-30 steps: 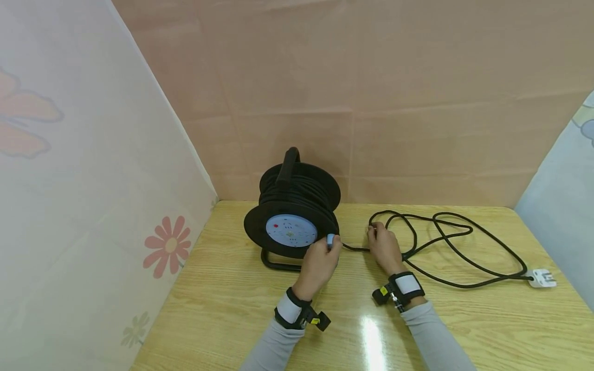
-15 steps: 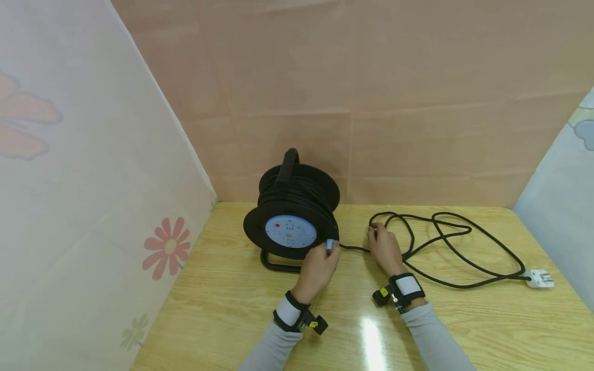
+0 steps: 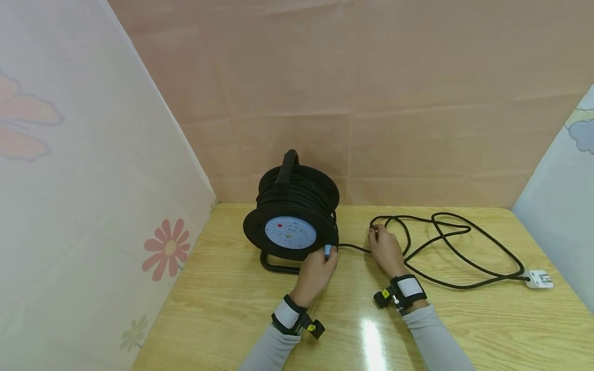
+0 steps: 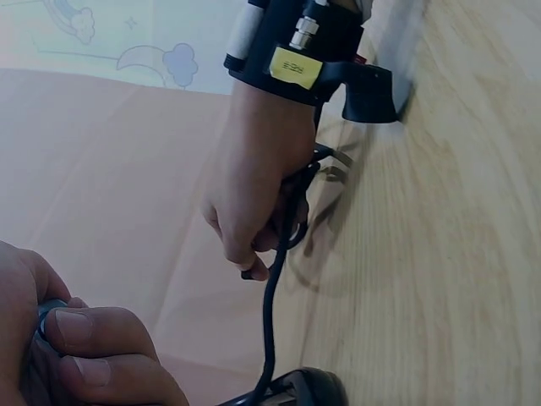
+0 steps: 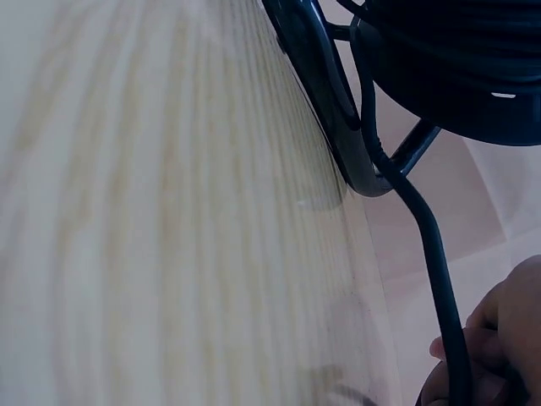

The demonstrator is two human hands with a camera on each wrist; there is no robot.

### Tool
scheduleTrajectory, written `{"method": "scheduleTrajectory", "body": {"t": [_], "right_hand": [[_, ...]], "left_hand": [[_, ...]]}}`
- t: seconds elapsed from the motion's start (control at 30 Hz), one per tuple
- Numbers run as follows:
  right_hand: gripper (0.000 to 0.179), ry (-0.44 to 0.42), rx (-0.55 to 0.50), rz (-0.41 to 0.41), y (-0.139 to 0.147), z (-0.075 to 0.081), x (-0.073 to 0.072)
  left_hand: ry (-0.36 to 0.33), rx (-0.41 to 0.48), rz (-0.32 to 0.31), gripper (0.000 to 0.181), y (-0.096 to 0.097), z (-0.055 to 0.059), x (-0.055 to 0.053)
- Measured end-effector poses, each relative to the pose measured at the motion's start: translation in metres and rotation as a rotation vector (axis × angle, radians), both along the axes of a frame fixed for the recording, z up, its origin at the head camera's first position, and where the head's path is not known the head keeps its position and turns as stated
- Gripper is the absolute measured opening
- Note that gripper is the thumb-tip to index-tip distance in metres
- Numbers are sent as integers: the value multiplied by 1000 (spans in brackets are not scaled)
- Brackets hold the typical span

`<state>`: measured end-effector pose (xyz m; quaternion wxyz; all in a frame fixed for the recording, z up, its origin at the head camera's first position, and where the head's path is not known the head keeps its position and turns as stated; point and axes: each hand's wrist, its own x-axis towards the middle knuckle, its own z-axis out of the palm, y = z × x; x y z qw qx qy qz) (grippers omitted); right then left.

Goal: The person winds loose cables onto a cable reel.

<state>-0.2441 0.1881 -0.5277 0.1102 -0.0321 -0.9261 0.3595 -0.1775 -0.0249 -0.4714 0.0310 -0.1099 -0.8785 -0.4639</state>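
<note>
A black cable reel [image 3: 260, 234] with a pale blue socket face stands on its tubular frame. My left hand [image 3: 315, 273] grips the blue crank knob [image 3: 327, 251] at the lower right of its rim; in the left wrist view, curled fingers [image 4: 101, 334] cover most of that knob. To the right, my right hand [image 3: 386, 251] holds the black cable [image 3: 353, 246] between the reel and the loose loops. The right wrist view shows the cable [image 5: 431, 245] running from the drum down to that hand [image 5: 507, 330], which is cut off by the frame edge.
Loose cable loops [image 3: 464, 257] spread over the right side of the wooden table [image 3: 209, 309], ending in a white plug [image 3: 539, 279]. A brown covered wall [image 3: 417, 103] rises behind the table. Patterned sheets [image 3: 93, 180] stand at both sides.
The crank knob and my left hand have moved slightly down. The reel's face has turned a little clockwise. My right hand stays nearly in place, while the cable loops have shifted slightly.
</note>
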Motion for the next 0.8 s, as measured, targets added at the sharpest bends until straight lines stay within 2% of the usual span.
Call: {"method": "scheduleTrajectory", "body": {"t": [0.23, 0.53, 0.8], "right_hand": [[37, 4, 4, 1, 1, -2, 0], [36, 28, 0, 9, 1, -3, 1], [37, 31, -24, 32, 2, -3, 1]], "left_hand": [[-48, -15, 3, 45, -4, -8, -1], [-106, -26, 19, 47, -9, -24, -4], [-137, -23, 6, 48, -16, -28, -3]]}}
